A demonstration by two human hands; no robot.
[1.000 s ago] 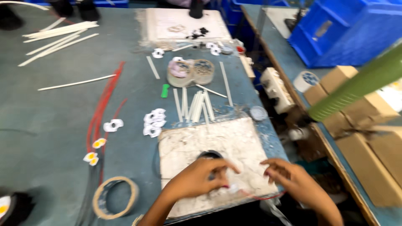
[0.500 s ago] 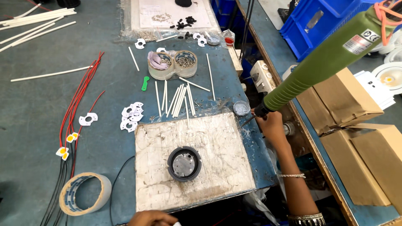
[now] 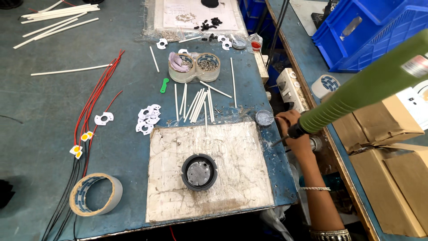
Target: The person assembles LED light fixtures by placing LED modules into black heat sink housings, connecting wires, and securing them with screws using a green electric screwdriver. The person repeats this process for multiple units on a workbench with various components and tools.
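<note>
My right hand (image 3: 298, 134) reaches past the table's right edge and is closed around the black lower end of a long green power screwdriver (image 3: 370, 87) that slants down from the upper right. Its bit (image 3: 277, 142) points at the right edge of a worn white work board (image 3: 232, 147). On that board lies a black round housing with a metal disc inside (image 3: 199, 172), left of my hand and apart from it. A small metal dish (image 3: 264, 118) sits just beside my fingers. My left hand is out of view.
White sticks (image 3: 196, 105) and small white plates (image 3: 148, 119) lie behind the board. Two tape rings holding screws (image 3: 196, 67), red and black wires (image 3: 91, 111) and a tape roll (image 3: 96, 194) are to the left. Cardboard boxes (image 3: 392, 178), a blue crate (image 3: 370, 31) and a white power strip (image 3: 292, 89) stand on the right.
Both hands left the board. My right hand went to the table's right edge and took the green screwdriver, and has since lowered slightly. My left hand slid out of view at the bottom.
</note>
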